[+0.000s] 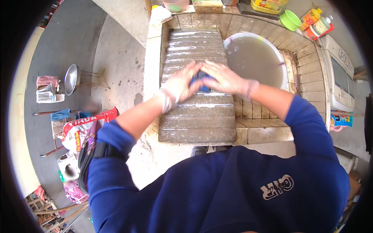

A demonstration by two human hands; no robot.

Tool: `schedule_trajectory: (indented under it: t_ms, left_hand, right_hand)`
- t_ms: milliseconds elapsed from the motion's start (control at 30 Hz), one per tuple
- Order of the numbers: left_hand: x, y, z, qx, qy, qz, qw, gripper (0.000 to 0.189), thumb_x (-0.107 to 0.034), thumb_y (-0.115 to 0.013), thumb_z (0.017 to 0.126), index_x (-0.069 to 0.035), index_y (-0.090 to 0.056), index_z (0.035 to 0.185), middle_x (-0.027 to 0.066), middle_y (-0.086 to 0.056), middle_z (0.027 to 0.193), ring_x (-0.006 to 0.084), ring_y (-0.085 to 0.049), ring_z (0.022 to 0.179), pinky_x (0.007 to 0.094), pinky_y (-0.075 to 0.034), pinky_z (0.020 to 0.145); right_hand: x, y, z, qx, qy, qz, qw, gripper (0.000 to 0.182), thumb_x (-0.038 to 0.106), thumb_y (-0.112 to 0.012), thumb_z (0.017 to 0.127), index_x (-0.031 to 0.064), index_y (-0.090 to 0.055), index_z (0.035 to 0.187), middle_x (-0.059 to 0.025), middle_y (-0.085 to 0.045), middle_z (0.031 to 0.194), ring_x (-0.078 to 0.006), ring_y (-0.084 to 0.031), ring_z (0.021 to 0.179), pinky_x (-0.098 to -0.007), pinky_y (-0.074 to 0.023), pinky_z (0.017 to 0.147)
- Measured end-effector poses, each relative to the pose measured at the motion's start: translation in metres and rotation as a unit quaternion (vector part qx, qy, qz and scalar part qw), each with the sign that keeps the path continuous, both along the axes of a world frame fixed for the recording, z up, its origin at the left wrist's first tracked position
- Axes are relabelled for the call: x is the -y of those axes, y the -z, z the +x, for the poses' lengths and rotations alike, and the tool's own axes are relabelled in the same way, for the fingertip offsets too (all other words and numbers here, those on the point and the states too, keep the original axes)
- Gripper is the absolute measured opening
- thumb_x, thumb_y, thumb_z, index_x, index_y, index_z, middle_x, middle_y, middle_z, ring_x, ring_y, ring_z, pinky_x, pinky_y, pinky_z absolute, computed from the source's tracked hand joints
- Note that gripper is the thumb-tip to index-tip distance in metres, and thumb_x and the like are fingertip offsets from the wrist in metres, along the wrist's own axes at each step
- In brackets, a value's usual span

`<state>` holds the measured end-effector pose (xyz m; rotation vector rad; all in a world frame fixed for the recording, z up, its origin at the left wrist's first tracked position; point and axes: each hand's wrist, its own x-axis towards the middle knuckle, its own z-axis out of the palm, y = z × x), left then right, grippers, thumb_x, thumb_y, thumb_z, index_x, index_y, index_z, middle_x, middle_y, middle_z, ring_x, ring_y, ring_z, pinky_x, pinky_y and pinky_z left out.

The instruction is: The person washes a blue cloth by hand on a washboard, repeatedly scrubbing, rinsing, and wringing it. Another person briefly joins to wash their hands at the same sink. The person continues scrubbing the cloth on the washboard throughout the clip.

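Observation:
A ridged stone washboard (pixel 198 122), wet along its ridges, lies in the left part of a tiled basin. On its middle, a small piece of dark blue cloth (pixel 205 87) is pressed between my two hands. My left hand (pixel 185 81) grips it from the left and my right hand (pixel 223 76) from the right; both are blurred and seem to wear thin clear gloves. Their fingers meet over the cloth and hide much of it. Right of the washboard stands a round white tub (pixel 285 68) of murky water, close by my right forearm.
Along the basin's back edge are a scrubbing brush (pixel 161 14), a green bowl (pixel 290 20) and several bottles. A washing machine (pixel 338 70) stands at the right. To the left are a metal basin on a wire stand (pixel 72 79) and a red and white sack (pixel 78 128).

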<state>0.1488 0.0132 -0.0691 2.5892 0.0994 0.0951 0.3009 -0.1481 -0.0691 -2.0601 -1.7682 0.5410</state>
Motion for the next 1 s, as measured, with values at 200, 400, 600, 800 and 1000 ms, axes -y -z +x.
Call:
schedule_trajectory:
  t_ms: [200, 400, 600, 800, 1000]
  left_hand:
    - [-0.018, 0.018, 0.073, -0.038, -0.183, 0.019, 0.982, 0.05, -0.037, -0.029, 0.098, -0.016, -0.033, 0.144, 0.01, -0.027, 0.151, 0.0319, -0.022, 0.14, 0.0528, -0.012, 0.114]
    - [-0.017, 0.036, 0.049, 0.01, -0.13, -0.164, 0.978, 0.032, -0.029, -0.043, 0.097, -0.007, -0.052, 0.12, 0.0175, -0.059, 0.114, 0.0363, -0.056, 0.106, 0.0356, -0.043, 0.093]
    - [-0.005, 0.005, 0.023, 0.021, -0.021, 0.084, 0.996, 0.055, -0.028, -0.049, 0.089, -0.01, -0.034, 0.139, 0.0158, -0.038, 0.142, 0.0338, -0.028, 0.137, 0.0561, -0.017, 0.112]
    - [-0.034, 0.031, 0.102, -0.099, -0.274, -0.01, 0.957, 0.045, -0.029, -0.036, 0.094, -0.013, -0.046, 0.134, 0.0139, -0.044, 0.14, 0.033, -0.033, 0.134, 0.0467, -0.025, 0.111]
    - [0.002, 0.009, -0.008, 0.017, -0.067, 0.088, 0.994, 0.054, -0.035, -0.043, 0.095, -0.008, -0.032, 0.141, 0.0207, -0.036, 0.143, 0.0337, -0.034, 0.133, 0.0452, -0.024, 0.112]
  right_hand:
    - [-0.081, 0.054, 0.032, 0.061, 0.155, 0.071, 0.983, 0.046, 0.037, -0.031, 0.099, 0.0107, -0.047, 0.133, -0.0107, -0.041, 0.143, -0.0306, -0.028, 0.137, -0.0447, -0.0236, 0.111]
    - [-0.044, 0.044, 0.026, -0.083, 0.093, 0.097, 0.988, 0.038, 0.035, -0.038, 0.098, 0.011, -0.054, 0.123, -0.0153, -0.052, 0.131, -0.0377, -0.039, 0.129, -0.049, -0.0316, 0.106]
    - [-0.024, 0.026, 0.008, 0.041, 0.072, 0.057, 0.995, 0.056, 0.043, -0.033, 0.098, 0.0026, -0.041, 0.136, -0.0184, -0.039, 0.142, -0.0315, -0.029, 0.137, -0.0451, -0.0196, 0.113]
    - [-0.095, 0.051, 0.043, 0.019, 0.196, 0.008, 0.98, 0.05, 0.04, -0.028, 0.099, 0.0062, -0.05, 0.128, -0.0163, -0.052, 0.131, -0.0371, -0.042, 0.125, -0.0456, -0.0337, 0.104]
    - [-0.006, 0.014, -0.002, -0.011, 0.025, 0.061, 0.998, 0.058, 0.045, -0.03, 0.099, 0.0014, -0.04, 0.135, -0.0201, -0.041, 0.14, -0.0356, -0.034, 0.133, -0.0465, -0.0283, 0.109]
